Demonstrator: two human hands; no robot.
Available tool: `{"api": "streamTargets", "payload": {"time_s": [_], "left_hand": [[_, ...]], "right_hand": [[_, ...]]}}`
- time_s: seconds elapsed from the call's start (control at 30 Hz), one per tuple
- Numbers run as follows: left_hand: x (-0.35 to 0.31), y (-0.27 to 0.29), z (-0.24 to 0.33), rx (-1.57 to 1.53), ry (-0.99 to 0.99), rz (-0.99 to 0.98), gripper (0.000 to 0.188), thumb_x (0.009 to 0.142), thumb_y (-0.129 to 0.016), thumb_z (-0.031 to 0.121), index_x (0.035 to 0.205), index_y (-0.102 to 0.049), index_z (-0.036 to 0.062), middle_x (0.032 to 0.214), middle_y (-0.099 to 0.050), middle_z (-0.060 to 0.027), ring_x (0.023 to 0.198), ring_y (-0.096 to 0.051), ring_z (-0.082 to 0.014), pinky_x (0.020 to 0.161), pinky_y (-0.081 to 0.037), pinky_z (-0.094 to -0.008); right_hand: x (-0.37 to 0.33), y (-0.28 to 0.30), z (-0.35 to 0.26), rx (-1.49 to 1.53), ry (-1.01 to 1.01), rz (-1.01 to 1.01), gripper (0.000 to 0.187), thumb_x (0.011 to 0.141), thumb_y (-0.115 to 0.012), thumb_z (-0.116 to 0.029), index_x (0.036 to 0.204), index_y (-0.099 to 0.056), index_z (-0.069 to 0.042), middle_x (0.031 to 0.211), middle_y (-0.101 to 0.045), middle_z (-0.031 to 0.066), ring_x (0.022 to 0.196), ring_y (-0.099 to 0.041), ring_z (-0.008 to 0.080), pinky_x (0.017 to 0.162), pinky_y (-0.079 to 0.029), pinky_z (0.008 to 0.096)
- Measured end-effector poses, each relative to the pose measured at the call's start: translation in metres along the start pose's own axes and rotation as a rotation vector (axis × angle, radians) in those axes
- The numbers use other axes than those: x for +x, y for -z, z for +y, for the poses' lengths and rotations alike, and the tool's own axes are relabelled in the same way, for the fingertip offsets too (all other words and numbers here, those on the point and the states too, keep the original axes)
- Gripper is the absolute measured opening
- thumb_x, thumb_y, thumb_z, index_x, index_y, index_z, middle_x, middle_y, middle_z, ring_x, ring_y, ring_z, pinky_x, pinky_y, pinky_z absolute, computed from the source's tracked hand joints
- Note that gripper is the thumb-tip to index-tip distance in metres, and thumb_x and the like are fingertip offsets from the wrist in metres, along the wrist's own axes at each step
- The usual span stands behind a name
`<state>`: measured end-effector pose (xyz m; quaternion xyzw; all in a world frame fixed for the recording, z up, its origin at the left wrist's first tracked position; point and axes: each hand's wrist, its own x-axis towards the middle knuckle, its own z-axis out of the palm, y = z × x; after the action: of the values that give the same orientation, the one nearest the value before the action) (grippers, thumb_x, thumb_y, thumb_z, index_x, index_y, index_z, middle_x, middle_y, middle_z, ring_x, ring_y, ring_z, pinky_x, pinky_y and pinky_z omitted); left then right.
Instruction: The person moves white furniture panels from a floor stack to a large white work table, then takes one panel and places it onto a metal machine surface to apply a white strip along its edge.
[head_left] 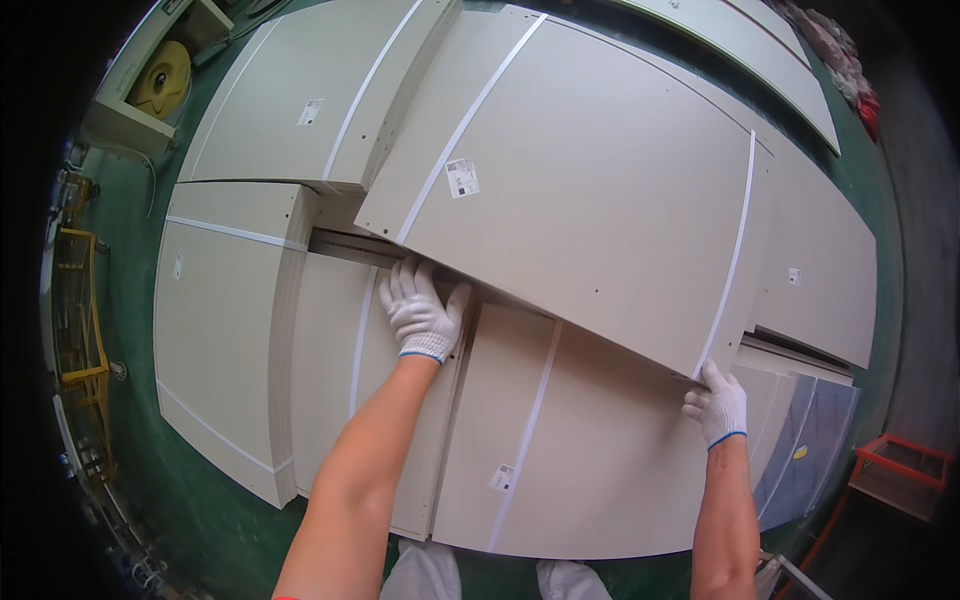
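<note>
A large pale grey board with white edge strips and a small label lies tilted above the stacks, its near edge raised. My left hand, in a white knit glove, reaches under that near edge at its left part, fingers up against the underside. My right hand, also gloved, grips the board's near right corner. Below the board lies another pale board with a white strip and a label, on top of a stack.
More stacks of pale boards lie left, far left and right on a green floor. A yellow tape roll sits on a bench far left. A yellow rack stands left, an orange frame right.
</note>
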<state>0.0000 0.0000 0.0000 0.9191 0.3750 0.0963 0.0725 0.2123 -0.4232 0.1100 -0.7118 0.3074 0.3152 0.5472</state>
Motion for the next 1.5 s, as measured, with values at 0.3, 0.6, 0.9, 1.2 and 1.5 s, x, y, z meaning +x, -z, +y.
{"api": "streamTargets", "payload": {"time_s": [0.3,0.6,0.9,1.2,1.5], "left_hand": [[0.049,-0.012,0.011,-0.024,-0.133,0.140,0.097,0.083,-0.076,0.055,0.155,-0.038,0.0021,0.160,-0.034,-0.0268,0.144,-0.037,-0.0451,0.123,-0.025,-0.0602],[0.045,-0.004,0.022,-0.047,-0.126,0.076,0.092,0.078,-0.079,0.050,0.149,-0.044,0.0019,0.152,-0.041,-0.0263,0.139,-0.042,-0.0459,0.122,-0.029,-0.0595],[0.051,-0.007,0.026,-0.105,-0.092,0.004,0.082,0.082,-0.076,0.050,0.139,-0.052,-0.0034,0.146,-0.047,-0.0280,0.139,-0.042,-0.0449,0.122,-0.027,-0.0575],[-0.035,0.026,-0.032,-0.359,-0.083,0.034,0.052,0.090,-0.073,0.032,0.131,-0.061,0.0020,0.150,-0.050,-0.0216,0.146,-0.039,-0.0422,0.123,-0.035,-0.0481],[-0.229,0.264,-0.317,0.041,-0.122,-0.084,0.043,0.079,-0.075,0.014,0.120,-0.064,0.0048,0.132,-0.058,-0.0193,0.129,-0.055,-0.0425,0.113,-0.045,-0.0533]], "right_hand": [[0.044,-0.035,-0.081,-0.235,0.110,-0.005,0.046,0.097,-0.074,-0.032,0.127,-0.057,-0.003,0.117,-0.067,0.0160,0.085,-0.069,0.0325,0.067,-0.060,0.0415],[0.072,-0.047,-0.125,-0.305,0.166,-0.020,0.053,0.096,-0.076,-0.030,0.132,-0.052,0.001,0.111,-0.067,0.0162,0.074,-0.070,0.0299,0.060,-0.060,0.0399],[0.100,-0.050,-0.099,-0.238,0.311,0.205,0.091,0.100,-0.071,-0.040,0.167,-0.019,-0.007,0.133,-0.059,0.0198,0.111,-0.066,0.0356,0.083,-0.058,0.0501],[-0.147,-0.109,0.160,-1.298,0.530,-0.305,0.103,0.081,-0.084,-0.034,0.161,-0.032,0.002,0.171,-0.021,0.0246,0.158,-0.023,0.0389,0.128,-0.028,0.0435],[-0.178,-0.096,0.188,-1.315,0.422,-0.299,0.096,0.081,-0.082,-0.038,0.155,-0.041,0.007,0.170,-0.022,0.0295,0.155,-0.031,0.0417,0.126,-0.030,0.0421]]}}
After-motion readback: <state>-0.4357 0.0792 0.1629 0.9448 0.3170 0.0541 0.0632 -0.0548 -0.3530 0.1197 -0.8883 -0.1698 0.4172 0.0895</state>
